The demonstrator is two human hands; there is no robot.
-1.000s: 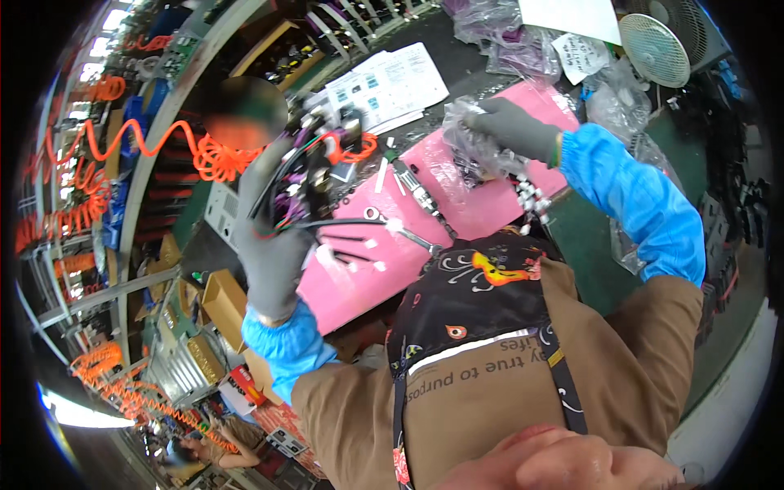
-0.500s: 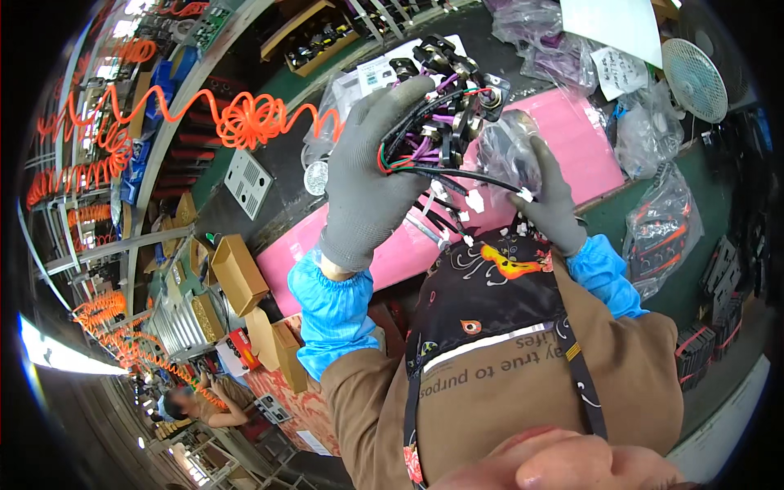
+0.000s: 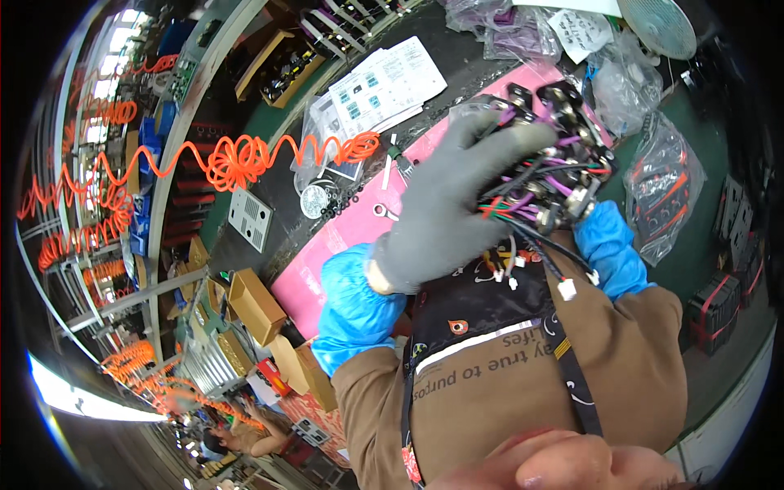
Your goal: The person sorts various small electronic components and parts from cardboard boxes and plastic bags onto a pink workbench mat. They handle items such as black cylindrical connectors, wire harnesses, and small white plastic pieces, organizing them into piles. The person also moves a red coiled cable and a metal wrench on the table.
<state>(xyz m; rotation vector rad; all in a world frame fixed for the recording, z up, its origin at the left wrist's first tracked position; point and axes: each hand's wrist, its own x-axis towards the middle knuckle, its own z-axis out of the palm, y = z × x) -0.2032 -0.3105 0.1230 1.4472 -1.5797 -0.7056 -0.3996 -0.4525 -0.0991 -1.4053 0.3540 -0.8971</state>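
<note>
My left hand (image 3: 437, 208), in a grey glove, is closed around one side of a wiring harness (image 3: 559, 175). Purple, black, red and green wires run through the bundle among black and metal connectors. Several loose leads hang toward my apron, ending in small white plugs (image 3: 567, 288). On the right a blue sleeve cover (image 3: 608, 245) reaches up to the bundle, which hides my right hand and its fingers. Left of the harness, a ring spanner (image 3: 380, 211) lies on the pink mat (image 3: 314, 261), close to small black rings (image 3: 339, 204) and a clear round dish (image 3: 314, 201).
An orange coiled hose (image 3: 241, 162) stretches across the left. Printed sheets (image 3: 392, 86) lie on the dark bench top. Plastic bags (image 3: 665, 188) and a fan (image 3: 663, 24) are at the right. Cardboard boxes (image 3: 257, 306) stand lower left, with another person (image 3: 253, 433) beyond.
The harness has moved right and closer to my body with my left hand. My right hand, earlier seen by a clear bag, is now hidden behind it. The spanner and printed sheets are uncovered.
</note>
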